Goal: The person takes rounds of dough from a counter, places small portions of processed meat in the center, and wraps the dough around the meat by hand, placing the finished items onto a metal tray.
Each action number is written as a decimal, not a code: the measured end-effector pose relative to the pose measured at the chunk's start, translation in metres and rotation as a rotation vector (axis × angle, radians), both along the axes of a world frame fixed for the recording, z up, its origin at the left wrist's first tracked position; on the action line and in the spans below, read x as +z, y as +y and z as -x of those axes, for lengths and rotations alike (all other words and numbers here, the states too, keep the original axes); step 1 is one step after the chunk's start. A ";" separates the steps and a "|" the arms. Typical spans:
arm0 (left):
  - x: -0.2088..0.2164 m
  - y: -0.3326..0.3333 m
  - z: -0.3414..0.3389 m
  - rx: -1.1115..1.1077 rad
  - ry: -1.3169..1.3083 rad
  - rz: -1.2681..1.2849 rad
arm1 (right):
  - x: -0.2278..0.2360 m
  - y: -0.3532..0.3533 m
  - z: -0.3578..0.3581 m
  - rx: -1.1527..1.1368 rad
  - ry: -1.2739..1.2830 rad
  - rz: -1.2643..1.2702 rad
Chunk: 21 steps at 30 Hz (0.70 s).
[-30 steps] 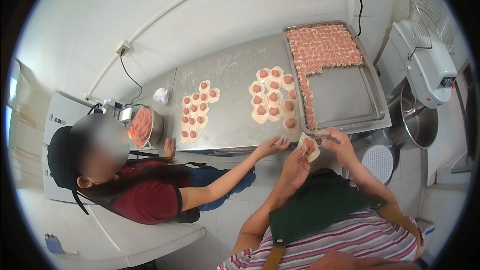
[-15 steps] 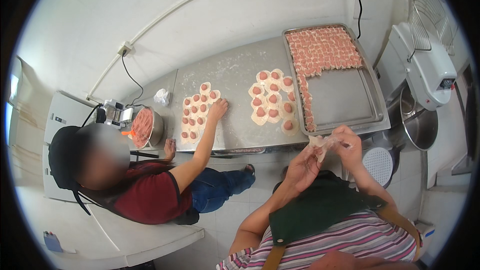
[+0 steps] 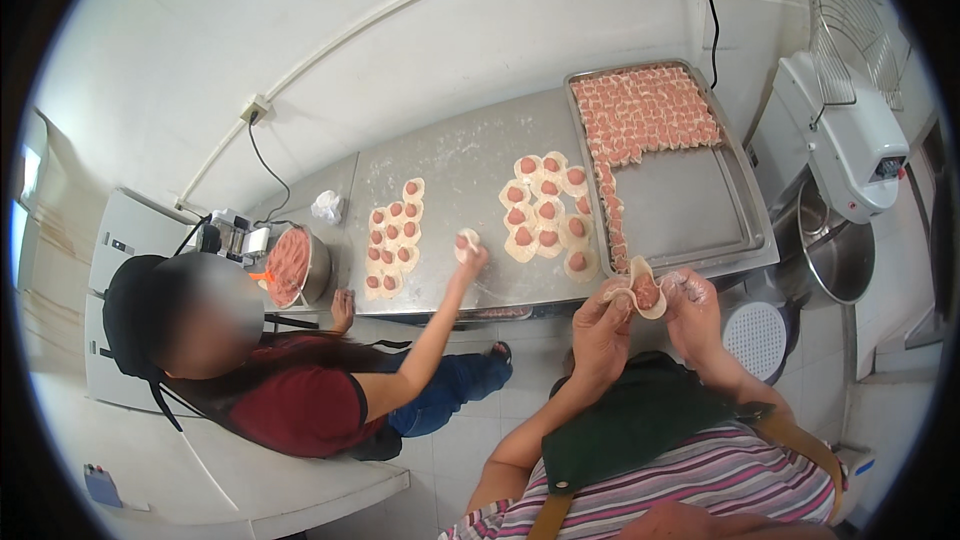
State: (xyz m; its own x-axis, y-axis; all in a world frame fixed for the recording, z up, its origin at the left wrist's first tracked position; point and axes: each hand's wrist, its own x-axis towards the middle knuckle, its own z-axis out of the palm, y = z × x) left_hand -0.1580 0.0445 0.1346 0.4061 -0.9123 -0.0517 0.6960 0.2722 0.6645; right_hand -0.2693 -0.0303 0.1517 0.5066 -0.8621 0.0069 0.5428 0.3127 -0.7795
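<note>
In front of me, just off the table's near edge, a round dough wrapper with pink minced meat (image 3: 647,292) is held between both hands. My left hand (image 3: 602,338) pinches its left edge between thumb and fingers. On the other side, my floury right hand (image 3: 692,318) has its fingertips at the right edge. The wrapper is bent up around the meat, which faces upward. Straight beyond lies a metal tray (image 3: 690,205) with tight rows of small meat-filled dumplings (image 3: 650,112) along its far part and left side. Several flat wrappers topped with meat (image 3: 547,212) lie left of the tray.
At left, a co-worker's hand (image 3: 478,258) holds a meat-topped wrapper (image 3: 465,242) over the steel table (image 3: 450,170). Another wrapper group (image 3: 392,240) lies there, beside a bowl of minced meat (image 3: 292,268). A dough mixer (image 3: 850,140) stands right of the tray.
The wrapper in my hands was a twisted, stretched shape; now it is cupped with its meat showing. The co-worker's hand moved right from the left group, carrying a meat-topped wrapper.
</note>
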 end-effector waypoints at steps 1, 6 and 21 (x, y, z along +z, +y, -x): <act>0.000 0.002 0.001 -0.031 0.139 0.077 | 0.006 0.002 0.002 0.027 -0.014 -0.020; 0.009 0.004 0.003 -0.078 0.321 0.164 | 0.022 -0.005 -0.010 0.127 0.078 0.047; 0.022 -0.027 0.020 -0.137 0.205 0.116 | 0.038 -0.007 0.015 -0.158 0.167 0.429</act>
